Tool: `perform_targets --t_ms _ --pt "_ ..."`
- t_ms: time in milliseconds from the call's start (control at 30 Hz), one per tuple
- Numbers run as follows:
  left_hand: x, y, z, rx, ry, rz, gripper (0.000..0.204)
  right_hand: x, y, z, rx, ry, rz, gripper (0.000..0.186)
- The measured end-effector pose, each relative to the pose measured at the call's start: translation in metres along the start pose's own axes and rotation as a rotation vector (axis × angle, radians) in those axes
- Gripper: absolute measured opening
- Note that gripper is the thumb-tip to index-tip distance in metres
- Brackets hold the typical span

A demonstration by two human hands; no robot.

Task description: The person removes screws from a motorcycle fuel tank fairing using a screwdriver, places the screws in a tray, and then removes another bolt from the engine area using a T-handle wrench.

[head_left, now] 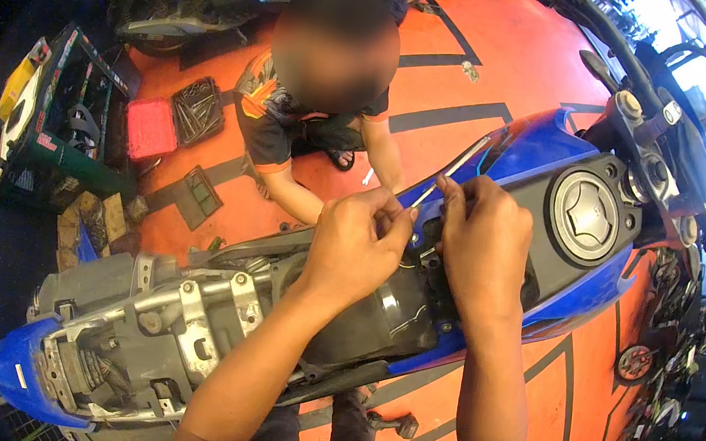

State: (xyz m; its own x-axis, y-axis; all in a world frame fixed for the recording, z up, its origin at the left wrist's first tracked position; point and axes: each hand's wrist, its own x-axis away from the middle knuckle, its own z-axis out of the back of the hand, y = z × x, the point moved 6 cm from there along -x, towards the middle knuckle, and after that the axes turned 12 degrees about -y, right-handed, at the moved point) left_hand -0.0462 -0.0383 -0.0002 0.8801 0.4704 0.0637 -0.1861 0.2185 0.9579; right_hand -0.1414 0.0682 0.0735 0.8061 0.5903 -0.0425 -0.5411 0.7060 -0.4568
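Observation:
My left hand (354, 247) is closed, pinching the lower end of a thin pale rod (472, 156) over the middle of a blue motorcycle. My right hand (485, 249) is closed on the same rod a little higher, beside the blue tank cover (536, 145). The rod slants up to the right. Below my fingers lie a dark frame opening and small fittings, partly hidden by my hands. To the left the seatless rear frame (195, 320) shows metal brackets, with a blue tail piece (23, 362) at its end. The silver fuel cap (584, 216) is right of my right hand.
A co-worker (265, 150) crouches across the motorcycle, arms reaching toward it. Behind are a green tool cart (34, 149), an open red case (150, 126) and a dark motorbike (176, 17) on the orange floor (187, 228). Handlebars (646, 97) rise at upper right.

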Motion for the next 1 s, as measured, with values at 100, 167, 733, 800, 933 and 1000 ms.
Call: perform_targets --t_ms 100,167,733,800,933,1000 --pt "0.000 -0.001 0.003 -0.023 0.066 0.021 0.025 0.003 -0.006 -0.001 -0.002 0.025 0.066 0.029" --pt "-0.002 -0.002 0.010 -0.090 0.075 0.098 0.025 0.006 -0.010 -0.005 -0.083 0.064 0.097 0.029" --pt "-0.013 -0.007 0.027 -0.503 -0.250 -0.413 0.018 0.023 -0.004 -0.008 -0.051 0.194 0.313 0.017" --pt "-0.009 -0.002 0.027 -0.475 -0.225 -0.482 0.018 0.023 -0.004 -0.007 -0.043 0.203 0.318 0.017" --pt "0.008 0.006 0.027 -0.623 -0.229 -0.419 0.021 0.023 -0.004 -0.007 0.004 0.195 0.307 0.019" --pt "0.017 0.012 0.028 -0.656 -0.239 -0.399 0.020 0.023 -0.004 -0.007 -0.002 0.180 0.303 0.019"
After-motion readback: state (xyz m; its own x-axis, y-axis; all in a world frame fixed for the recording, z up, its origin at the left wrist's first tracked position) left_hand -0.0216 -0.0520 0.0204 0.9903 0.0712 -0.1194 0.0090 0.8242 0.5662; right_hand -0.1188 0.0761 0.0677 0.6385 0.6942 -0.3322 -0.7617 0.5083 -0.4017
